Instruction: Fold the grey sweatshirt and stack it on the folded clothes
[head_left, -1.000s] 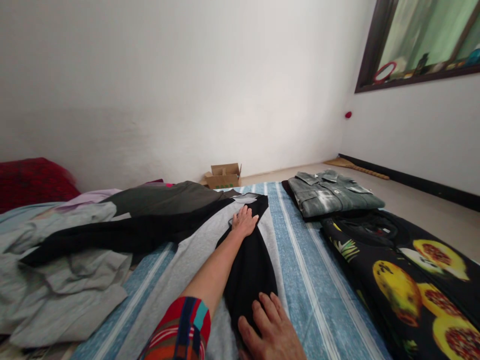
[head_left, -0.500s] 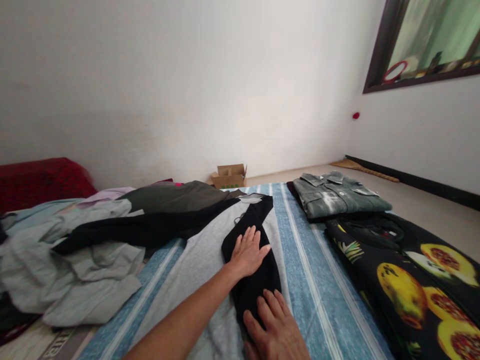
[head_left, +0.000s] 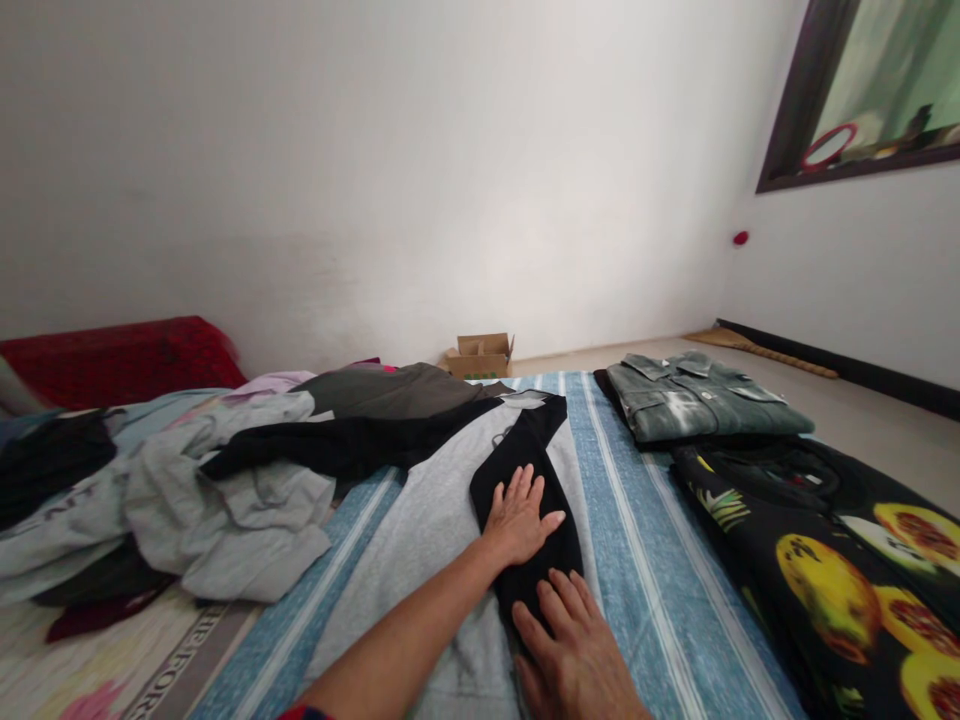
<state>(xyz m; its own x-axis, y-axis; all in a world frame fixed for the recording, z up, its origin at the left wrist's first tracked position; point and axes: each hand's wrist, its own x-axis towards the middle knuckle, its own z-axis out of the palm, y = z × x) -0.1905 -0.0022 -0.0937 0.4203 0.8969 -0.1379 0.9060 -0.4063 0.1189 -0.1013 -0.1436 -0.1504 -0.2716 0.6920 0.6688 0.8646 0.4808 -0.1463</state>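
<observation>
A grey long-sleeved shirt (head_left: 431, 510) with black sleeves lies spread on a blue striped sheet. One black sleeve (head_left: 551, 455) is folded inward and runs down over the shirt's front. My left hand (head_left: 521, 520) rests flat on the middle of this sleeve, fingers outstretched. Nearer to me, my right hand (head_left: 574, 640) lies on the sleeve's lower part with its fingers apart; its thumb is partly hidden. The other black sleeve (head_left: 322, 445) stretches left over a heap of clothes.
Loose clothes (head_left: 232, 510) are heaped on the left, beside a red cloth-covered object (head_left: 120, 365). To the right lie a folded grey-green denim garment (head_left: 705, 400) and a folded black fruit-print garment (head_left: 787, 530). A cardboard box (head_left: 484, 357) stands by the wall.
The view has turned slightly left, so things appear further right and more of the clothes heap shows. Both hands stay on the folded sleeve, nearly in the same places.
</observation>
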